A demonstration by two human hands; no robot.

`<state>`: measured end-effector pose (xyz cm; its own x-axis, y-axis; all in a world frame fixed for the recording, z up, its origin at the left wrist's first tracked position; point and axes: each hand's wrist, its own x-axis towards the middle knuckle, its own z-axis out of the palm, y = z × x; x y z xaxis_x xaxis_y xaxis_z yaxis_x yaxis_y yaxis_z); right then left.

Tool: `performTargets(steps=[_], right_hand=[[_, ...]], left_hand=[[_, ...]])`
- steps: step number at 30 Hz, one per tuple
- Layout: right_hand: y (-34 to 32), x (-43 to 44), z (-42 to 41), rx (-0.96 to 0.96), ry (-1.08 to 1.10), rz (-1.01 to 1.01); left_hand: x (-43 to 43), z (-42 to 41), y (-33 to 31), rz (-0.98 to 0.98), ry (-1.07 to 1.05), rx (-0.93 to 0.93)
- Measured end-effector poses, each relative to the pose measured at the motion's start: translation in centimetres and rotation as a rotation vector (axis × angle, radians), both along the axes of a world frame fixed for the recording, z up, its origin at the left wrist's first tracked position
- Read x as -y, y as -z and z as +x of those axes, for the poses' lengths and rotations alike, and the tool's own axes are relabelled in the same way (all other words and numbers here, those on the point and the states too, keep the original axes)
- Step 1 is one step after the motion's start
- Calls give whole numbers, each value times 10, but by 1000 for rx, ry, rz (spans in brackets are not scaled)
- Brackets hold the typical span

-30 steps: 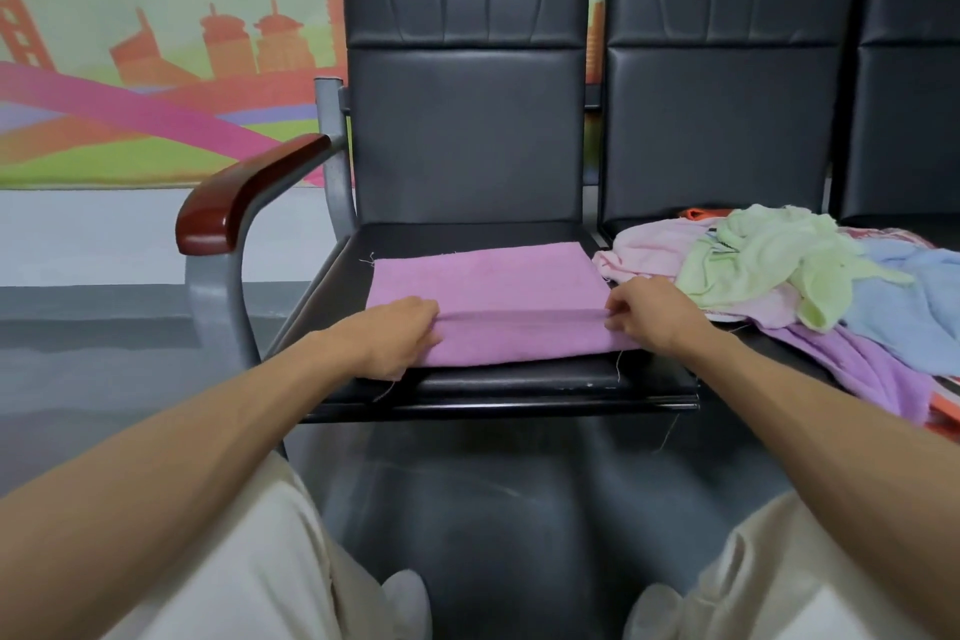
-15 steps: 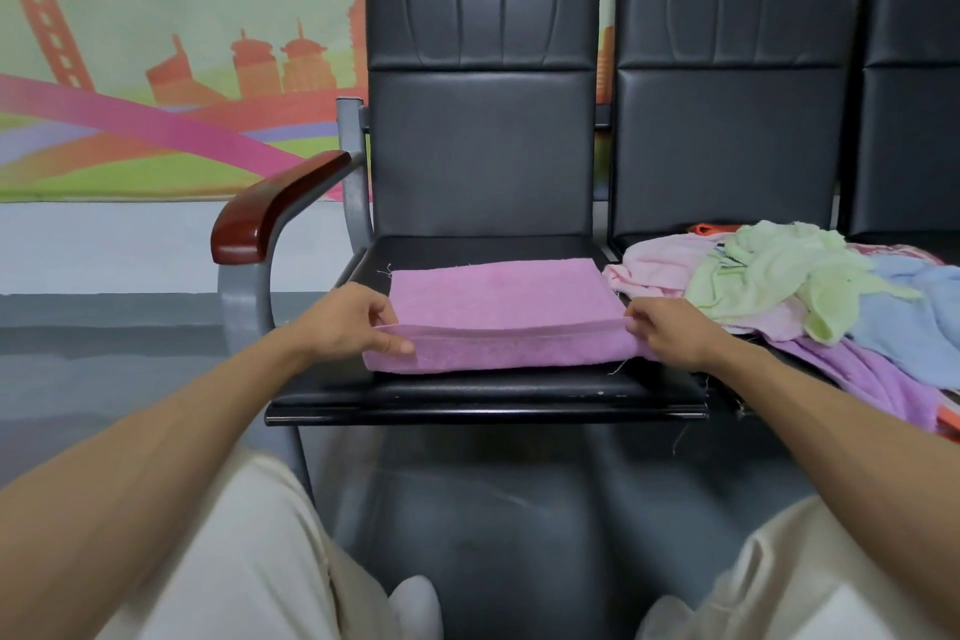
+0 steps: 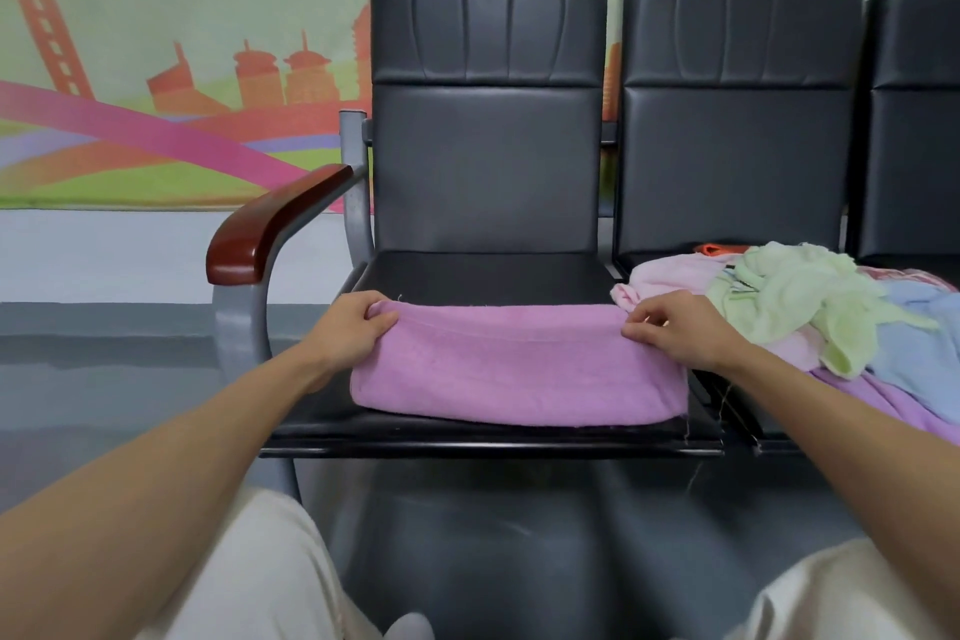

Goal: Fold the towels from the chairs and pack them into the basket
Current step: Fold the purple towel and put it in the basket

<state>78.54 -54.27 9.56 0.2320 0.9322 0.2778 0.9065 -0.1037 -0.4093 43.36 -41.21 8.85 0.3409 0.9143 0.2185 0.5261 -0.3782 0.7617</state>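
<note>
A purple towel (image 3: 514, 369) lies folded on the seat of the left black chair (image 3: 488, 276). My left hand (image 3: 348, 333) grips the towel's far left corner, and my right hand (image 3: 675, 327) pinches its far right corner. The near layer has been brought over to the far edge, so the fold now runs along the front of the seat. A loose pile of towels (image 3: 810, 307), pale pink, light green, blue and lilac, covers the middle chair's seat. No basket is in view.
A wooden armrest (image 3: 270, 224) on a grey metal frame stands left of the seat. A third black chair (image 3: 914, 120) is at the right edge. Grey floor (image 3: 104, 379) lies left of the chairs. My knees in light trousers are at the bottom.
Both hands have carried the towel's near edge up and away from me, laying it over to the far edge. The towel now looks narrower and thicker.
</note>
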Motion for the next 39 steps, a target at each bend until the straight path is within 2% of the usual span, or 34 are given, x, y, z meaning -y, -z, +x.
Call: performTargets(steps=[3,10,15,18,22,24,27,29,31,33,34,36,39], right_hand=[[-5,-30,7,55,11,32],[-4,-111,34,175,34,-46],[24,-154,52,222,46,-114],[44,-163,51,222,37,-185],[47,-157,48,218,36,-158],[43,-147,46,190,69,-143],[37,-129,37,50,174,-172],[39,-120,35,66,221,-244],[43,-111,36,93,273,-227],[46,-99,40,76,360,-179],[48,-92,43,78,389,-170],[49,-81,43,136,394,-160],[47,-75,31,239,179,-69]], left_hand=[[-25,14,-2,45,-56,27],[-92,46,10,-8,-120,-6],[-124,64,30,10,-149,-193],[-126,70,39,6,-172,-256],[-117,68,38,-17,-181,-242],[-110,65,36,-9,-175,-306],[-93,59,33,-75,-247,-390],[-76,59,31,-14,-290,-510],[-56,64,33,186,-189,-674],[-39,79,38,280,47,-752],[-33,88,41,261,132,-775],[-29,101,43,193,172,-776],[-36,104,45,111,130,-754]])
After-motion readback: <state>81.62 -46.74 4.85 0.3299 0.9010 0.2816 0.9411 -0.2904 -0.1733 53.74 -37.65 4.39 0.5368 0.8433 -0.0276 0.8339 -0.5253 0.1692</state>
